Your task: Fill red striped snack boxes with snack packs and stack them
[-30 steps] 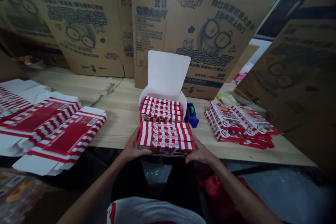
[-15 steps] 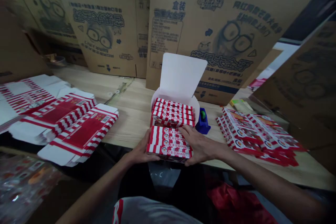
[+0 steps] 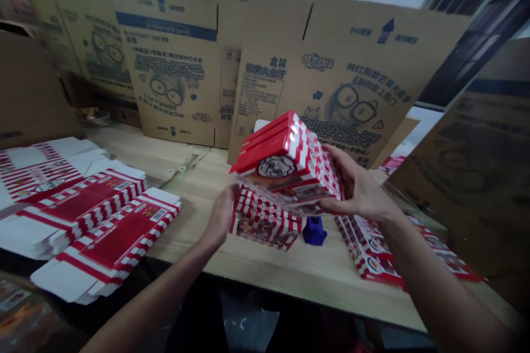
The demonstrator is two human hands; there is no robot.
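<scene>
Flat cartons (image 3: 120,231) lie at the left of the frame; near its centre the left hand (image 3: 221,215) is beside the lower boxes (image 3: 265,226), its grip impossible to tell. Above these, mid-frame, the upper boxes (image 3: 304,168) tilt, grasped at their right end by the right hand (image 3: 364,190), with packets (image 3: 368,253) at lower right.

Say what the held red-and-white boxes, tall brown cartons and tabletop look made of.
Held boxes: likely thin coated card; crisp folds, glossy highlight along one edge.
Brown cartons: matte cardboard, probably corrugated, judging by slotted flaps.
Tabletop: wood or wood-look laminate, fairly dull; pale grain fits either.
</scene>
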